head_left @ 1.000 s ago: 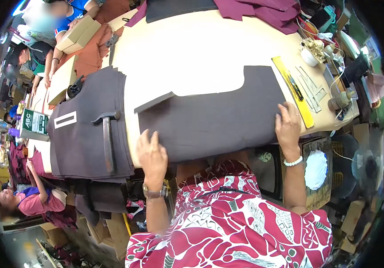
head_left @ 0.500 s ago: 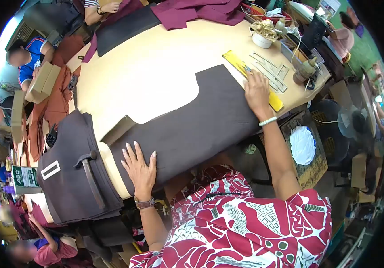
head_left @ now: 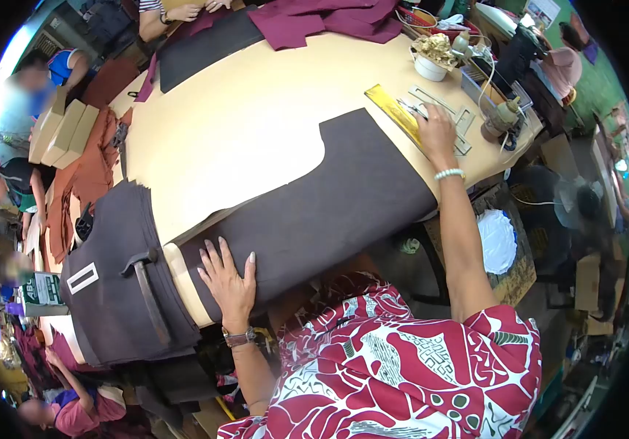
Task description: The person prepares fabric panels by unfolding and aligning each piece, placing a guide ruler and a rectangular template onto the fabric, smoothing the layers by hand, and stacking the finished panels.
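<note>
My left hand [head_left: 228, 289] lies flat with fingers spread on the dark brown cut piece [head_left: 314, 190], near its left end. This piece has a curved cut-out along its far edge. My right hand [head_left: 439, 135] is past the piece's right end, fingers closed at a small silvery tool [head_left: 412, 107], whose exact kind is hard to make out. Under and beside those fingers lies a yellow strip [head_left: 386, 106]. Clear templates with slots [head_left: 464, 121] lie just right of the hand, partly covered by it.
A stack of dark cut pieces [head_left: 117, 300] at left bears a hammer [head_left: 146, 293] and a white rectangular frame [head_left: 82, 278]. Rust-coloured pieces and boxes [head_left: 69, 132] line the left edge. A white pot [head_left: 430, 67] and oil can [head_left: 501, 117] stand at far right. Other people work around the table.
My right hand has moved right and slightly away, off the yellow strip's middle. The raised flap at the dark piece's far left edge now lies flatter. My left hand stays put.
</note>
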`<state>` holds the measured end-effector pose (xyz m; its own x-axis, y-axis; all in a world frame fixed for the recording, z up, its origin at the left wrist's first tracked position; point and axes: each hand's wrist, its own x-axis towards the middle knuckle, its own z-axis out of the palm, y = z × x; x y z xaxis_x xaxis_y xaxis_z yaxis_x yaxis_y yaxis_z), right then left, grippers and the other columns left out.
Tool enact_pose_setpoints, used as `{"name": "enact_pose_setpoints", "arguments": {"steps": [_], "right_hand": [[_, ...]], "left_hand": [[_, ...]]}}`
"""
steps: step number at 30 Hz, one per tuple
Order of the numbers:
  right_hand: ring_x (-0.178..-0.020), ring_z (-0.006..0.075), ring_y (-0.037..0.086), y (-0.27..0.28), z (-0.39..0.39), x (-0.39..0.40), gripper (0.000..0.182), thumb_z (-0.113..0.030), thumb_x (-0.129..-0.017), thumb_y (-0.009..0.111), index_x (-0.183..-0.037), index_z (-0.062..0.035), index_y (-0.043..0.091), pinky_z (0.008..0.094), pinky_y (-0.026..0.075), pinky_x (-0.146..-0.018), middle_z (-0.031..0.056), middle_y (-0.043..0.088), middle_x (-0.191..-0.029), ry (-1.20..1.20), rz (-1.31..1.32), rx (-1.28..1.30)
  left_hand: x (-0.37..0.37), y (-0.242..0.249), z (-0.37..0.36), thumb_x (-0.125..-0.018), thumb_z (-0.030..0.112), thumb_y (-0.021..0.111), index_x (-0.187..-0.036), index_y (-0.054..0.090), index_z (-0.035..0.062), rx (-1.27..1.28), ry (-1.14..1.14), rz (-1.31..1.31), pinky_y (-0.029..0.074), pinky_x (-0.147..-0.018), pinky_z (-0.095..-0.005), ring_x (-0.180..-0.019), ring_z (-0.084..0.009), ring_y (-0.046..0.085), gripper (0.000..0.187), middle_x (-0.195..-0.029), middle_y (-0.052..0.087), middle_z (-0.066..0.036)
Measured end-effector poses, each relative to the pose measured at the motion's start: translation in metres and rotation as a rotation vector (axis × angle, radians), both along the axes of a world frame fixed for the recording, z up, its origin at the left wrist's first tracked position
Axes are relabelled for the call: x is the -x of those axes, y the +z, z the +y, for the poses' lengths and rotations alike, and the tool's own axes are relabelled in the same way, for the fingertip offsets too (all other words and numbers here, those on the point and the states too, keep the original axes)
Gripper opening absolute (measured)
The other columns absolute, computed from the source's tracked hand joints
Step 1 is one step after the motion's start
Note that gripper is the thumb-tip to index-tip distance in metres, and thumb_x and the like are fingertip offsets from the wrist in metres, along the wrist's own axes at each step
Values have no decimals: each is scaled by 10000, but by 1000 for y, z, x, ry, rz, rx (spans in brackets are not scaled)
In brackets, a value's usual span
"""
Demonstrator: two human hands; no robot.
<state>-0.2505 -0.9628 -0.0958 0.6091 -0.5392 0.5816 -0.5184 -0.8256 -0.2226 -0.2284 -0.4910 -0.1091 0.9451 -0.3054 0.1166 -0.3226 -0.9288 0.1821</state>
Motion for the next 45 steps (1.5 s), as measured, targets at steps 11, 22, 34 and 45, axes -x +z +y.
{"name": "enact_pose_setpoints", "arguments": {"steps": [11, 22, 34, 45], "right_hand": [[-964, 358, 580, -12, 35, 43, 519, -279, -764, 715, -1167, -1, 544, 416, 452, -862, 188, 621, -1016, 15, 60, -90], [-919, 193, 614, 41, 79, 24, 527, -43, -758, 720, -1244, -16, 518, 313, 500, -830, 91, 627, -1028, 478, -351, -397], [-1070, 290, 570, 42, 190, 10, 543, -88, -705, 750, -1199, -16, 537, 375, 448, -934, 162, 595, -1146, 978, -11, -373], [-998, 311, 568, -9, 164, 45, 394, -137, -800, 653, -1154, 15, 570, 412, 427, -886, 157, 627, -1048, 363, 21, -269]], "left_hand": [[-27, 20, 7, -746, 397, 693, -1097, 572, 32, 145, -86, -216, 370, -876, -428, -1032, -323, 484, 522, -1098, 514, -161], [-63, -8, 9, -793, 573, 583, -1357, 412, 61, 114, 47, -63, 182, -1071, -543, -1342, -372, 235, 781, -1428, 312, -215], [-120, 5, 30, -818, 280, 637, -1089, 632, 80, 125, -90, -140, 450, -810, -395, -965, -292, 527, 337, -1002, 528, -128], [-17, 16, 18, -815, 170, 639, -1161, 555, -19, 333, -58, -264, 424, -905, -412, -1057, -336, 524, 404, -1119, 562, -184]]}}
